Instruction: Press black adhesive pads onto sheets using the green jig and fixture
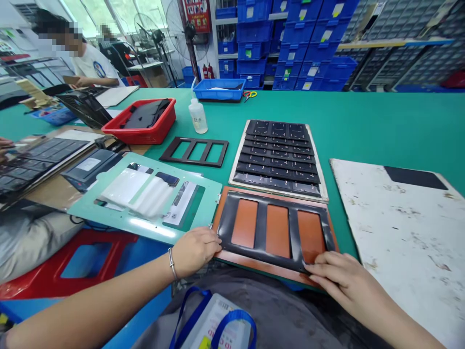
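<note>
A black sheet frame with three rectangular windows (260, 228) lies on an orange board (247, 259) at the table's front edge. My left hand (198, 248) is closed at the frame's lower left corner, its fingertips pressed together on the edge. My right hand (339, 276) pinches the lower edge near the right corner, thumb and fingers close together. Hinged to the left of the orange board is a pale green plate with cut-outs (145, 225), lying folded open. Just behind the board, overlapping black panels (278, 157) lie in rows on a white board (317, 169).
Farther back are a dark three-window frame (196, 151), a squeeze bottle (198, 117), a red bin (152, 133), a blue tray (220, 92) and yellow-handled scissors (250, 95). A stained white board (392, 232) lies at right. Co-workers sit at left.
</note>
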`<state>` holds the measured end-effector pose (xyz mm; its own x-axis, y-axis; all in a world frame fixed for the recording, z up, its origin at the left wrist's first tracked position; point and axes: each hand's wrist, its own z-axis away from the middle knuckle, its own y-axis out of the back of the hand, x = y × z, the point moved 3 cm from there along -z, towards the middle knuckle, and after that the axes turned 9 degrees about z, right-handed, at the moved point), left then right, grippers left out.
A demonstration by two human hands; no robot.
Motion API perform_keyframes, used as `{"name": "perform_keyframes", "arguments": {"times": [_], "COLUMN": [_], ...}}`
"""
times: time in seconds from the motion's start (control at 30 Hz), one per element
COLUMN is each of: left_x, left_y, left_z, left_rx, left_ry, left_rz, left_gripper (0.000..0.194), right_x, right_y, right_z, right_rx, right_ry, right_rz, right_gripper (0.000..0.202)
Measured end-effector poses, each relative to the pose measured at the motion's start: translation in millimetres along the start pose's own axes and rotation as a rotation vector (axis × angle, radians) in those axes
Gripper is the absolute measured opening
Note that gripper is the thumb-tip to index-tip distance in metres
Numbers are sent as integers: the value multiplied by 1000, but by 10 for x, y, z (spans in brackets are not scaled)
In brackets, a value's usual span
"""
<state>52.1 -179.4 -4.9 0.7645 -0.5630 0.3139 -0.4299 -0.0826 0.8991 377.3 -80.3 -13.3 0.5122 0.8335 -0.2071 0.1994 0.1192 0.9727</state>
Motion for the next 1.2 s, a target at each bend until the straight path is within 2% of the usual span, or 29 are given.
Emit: {"name": "perform_keyframes", "arguments": {"times": [0.2,0.37,0.53,0.67,0.9,1.03,1.2], "left_x": [35,167,273,309,441,430,436], "left_y": [21,-12,-68,-88,-401,-472,-441], "left_z": [-10,3,66,-39,-308,-312,-344], "left_rx": [-40,-66,-60,-97,-248,-210,-164], "left_ry": [-14,36,30,67,-39,-20,-22], "left_rz": [-26,-52,-104,-63,98,110,121], "left_gripper": [21,24,34,31,44,41,36], "right_x": [-93,-95,-90,-106,-139,-263,-411], "right_y": [11,-34,-62,-62,-7,-27,-247], "right_z": [-22,-12,7,-6,-42,-3,122], "right_rx": [23,20,12,8,19,40,-32], "right_ry": [-2,-11,-17,-21,-41,-36,42], "right_rz": [17,38,46,50,88,205,297], "right_gripper": [22,22,22,22,24,24,46]}}
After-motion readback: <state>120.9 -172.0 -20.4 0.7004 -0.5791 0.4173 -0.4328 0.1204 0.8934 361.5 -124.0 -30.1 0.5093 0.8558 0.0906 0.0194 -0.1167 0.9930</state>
